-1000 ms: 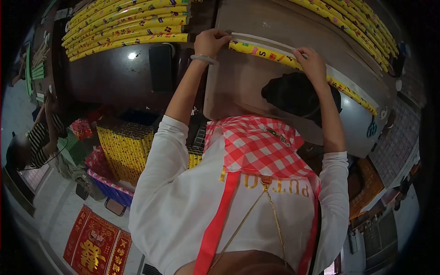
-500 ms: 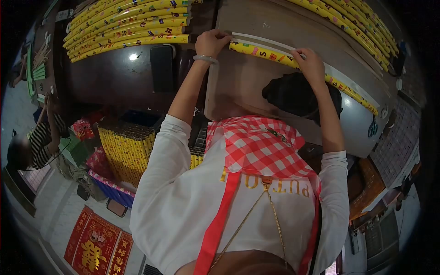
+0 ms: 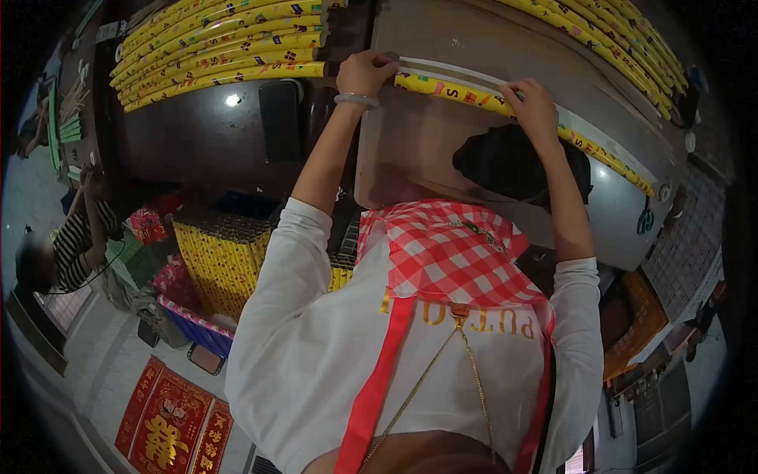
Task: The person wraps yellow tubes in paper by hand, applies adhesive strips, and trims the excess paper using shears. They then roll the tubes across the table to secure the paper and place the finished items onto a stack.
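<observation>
A yellow patterned roll [image 3: 454, 92] with a white strip along its far edge lies across the brown board. My left hand [image 3: 365, 75], with a bracelet at the wrist, pinches the strip's edge at the roll's left end. Farther right, my right hand [image 3: 531, 107] has thumb and finger closed on the same white edge. The roll runs on past my right hand toward a pair of scissors [image 3: 646, 218]. A black cloth item [image 3: 501, 162] lies below the roll, partly behind my right forearm.
Yellow rolls [image 3: 225, 47] lie side by side at the upper left, and more rolls [image 3: 604, 39] at the upper right. A dark phone [image 3: 280, 122] rests on the table. Upright yellow tubes [image 3: 221, 265] stand at the lower left. Another person [image 3: 75, 245] is at the far left.
The view has shifted very slightly. Both hands keep nearly the same place on the strip, and the roll has hardly moved.
</observation>
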Motion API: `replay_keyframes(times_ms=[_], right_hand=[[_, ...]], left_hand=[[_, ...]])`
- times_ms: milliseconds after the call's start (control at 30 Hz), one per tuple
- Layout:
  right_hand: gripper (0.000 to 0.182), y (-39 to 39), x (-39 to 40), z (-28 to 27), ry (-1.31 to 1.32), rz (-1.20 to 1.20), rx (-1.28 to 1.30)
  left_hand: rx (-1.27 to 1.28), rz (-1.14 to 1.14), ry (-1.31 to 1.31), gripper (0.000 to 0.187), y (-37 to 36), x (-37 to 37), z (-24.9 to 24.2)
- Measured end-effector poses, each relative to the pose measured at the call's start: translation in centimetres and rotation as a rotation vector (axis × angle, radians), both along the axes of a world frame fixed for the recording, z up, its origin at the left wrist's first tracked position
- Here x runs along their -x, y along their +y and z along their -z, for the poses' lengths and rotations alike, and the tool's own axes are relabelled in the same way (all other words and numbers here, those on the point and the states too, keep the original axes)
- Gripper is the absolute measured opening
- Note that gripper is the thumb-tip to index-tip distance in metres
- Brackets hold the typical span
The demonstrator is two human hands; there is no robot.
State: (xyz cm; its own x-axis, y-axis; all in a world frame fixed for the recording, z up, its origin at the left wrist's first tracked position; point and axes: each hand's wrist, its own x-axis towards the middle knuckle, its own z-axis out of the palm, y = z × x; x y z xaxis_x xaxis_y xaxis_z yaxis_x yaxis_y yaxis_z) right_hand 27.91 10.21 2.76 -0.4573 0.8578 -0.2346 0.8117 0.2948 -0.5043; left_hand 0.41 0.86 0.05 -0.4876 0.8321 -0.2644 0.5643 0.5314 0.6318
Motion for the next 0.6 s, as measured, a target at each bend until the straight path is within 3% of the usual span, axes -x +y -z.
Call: replay_keyframes(times_ms=[200, 600], right_hand=[[0.025, -0.2, 0.0, 0.2, 0.006, 0.032, -0.090], [0.026, 1.7, -4.1, -0.8, 0.003, 0.060, 0.032]], left_hand=[[0.079, 0.018, 0.009, 0.022, 0.3, 0.1, -0.4], [0.078, 0.028, -0.025, 0.023, 0.3, 0.4, 0.2]])
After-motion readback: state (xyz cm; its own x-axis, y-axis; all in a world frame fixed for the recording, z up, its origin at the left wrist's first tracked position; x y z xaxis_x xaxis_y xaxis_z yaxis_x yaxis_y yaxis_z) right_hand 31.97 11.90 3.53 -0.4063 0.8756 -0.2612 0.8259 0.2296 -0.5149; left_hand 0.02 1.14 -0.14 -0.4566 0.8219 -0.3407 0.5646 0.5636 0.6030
